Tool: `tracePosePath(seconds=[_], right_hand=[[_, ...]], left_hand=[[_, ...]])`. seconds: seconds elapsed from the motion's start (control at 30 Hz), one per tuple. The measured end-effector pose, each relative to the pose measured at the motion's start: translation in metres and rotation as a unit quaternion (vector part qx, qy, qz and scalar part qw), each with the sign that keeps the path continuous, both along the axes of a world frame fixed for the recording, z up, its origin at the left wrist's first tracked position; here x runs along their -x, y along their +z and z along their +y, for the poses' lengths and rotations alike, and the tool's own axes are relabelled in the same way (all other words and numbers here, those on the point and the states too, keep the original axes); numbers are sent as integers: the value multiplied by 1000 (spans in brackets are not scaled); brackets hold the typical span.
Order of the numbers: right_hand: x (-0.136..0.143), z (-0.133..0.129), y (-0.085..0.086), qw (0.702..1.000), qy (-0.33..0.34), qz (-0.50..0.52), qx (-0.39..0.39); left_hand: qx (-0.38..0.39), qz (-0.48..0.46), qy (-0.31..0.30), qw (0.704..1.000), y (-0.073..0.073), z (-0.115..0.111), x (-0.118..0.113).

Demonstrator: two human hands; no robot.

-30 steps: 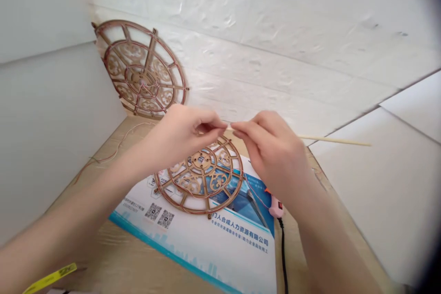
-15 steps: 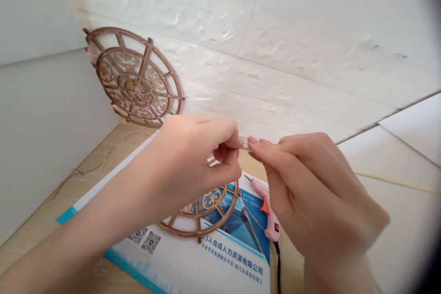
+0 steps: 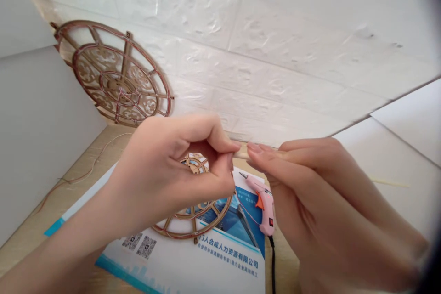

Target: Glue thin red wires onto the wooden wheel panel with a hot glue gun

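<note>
My left hand (image 3: 172, 170) and right hand (image 3: 317, 193) meet fingertip to fingertip above the surface (image 3: 31, 234), both pinched shut on the near end of a thin wooden stick (image 3: 241, 155) that runs off toward 3 o'clock behind my right hand. I judge it light, stiff and easy to snap, so I grip right at the tip, left wrist cocked with fingers curled over, right fingers laid long and flat. Below at 6 o'clock lies a fretwork wooden disc (image 3: 193, 220) on a printed sheet (image 3: 193, 266), a pink glue gun (image 3: 263, 204) beside it, another disc (image 3: 113, 76) leaning against the wall at 10 o'clock.
</note>
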State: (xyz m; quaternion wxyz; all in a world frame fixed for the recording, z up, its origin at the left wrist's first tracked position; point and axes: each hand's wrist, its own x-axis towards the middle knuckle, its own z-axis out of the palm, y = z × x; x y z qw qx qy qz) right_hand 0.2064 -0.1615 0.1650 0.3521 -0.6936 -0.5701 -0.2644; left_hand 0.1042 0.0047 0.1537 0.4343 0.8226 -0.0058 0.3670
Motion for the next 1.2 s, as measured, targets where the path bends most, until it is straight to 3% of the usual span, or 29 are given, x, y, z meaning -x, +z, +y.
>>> tracePosePath(seconds=[0.17, 0.43, 0.67, 0.8, 0.93, 1.2], right_hand=[[-6, -10, 9, 999, -14, 24, 30], [6, -11, 6, 999, -32, -6, -19], [3, -11, 2, 999, -35, -15, 18], [1, -10, -6, 997, -48, -54, 15], [2, -13, -8, 996, -52, -56, 36], [12, -17, -4, 998, -51, 23, -1]], left_hand=[[57, 35, -48, 997, 3, 6, 0], [20, 63, -66, 996, 6, 10, -4], [-121, 57, -40, 990, 12, 6, 1], [-212, 36, 1, 977, 9, 2, 2], [-255, 25, 33, 966, 5, -2, 3], [-194, 13, 2, 981, 6, -1, 3]])
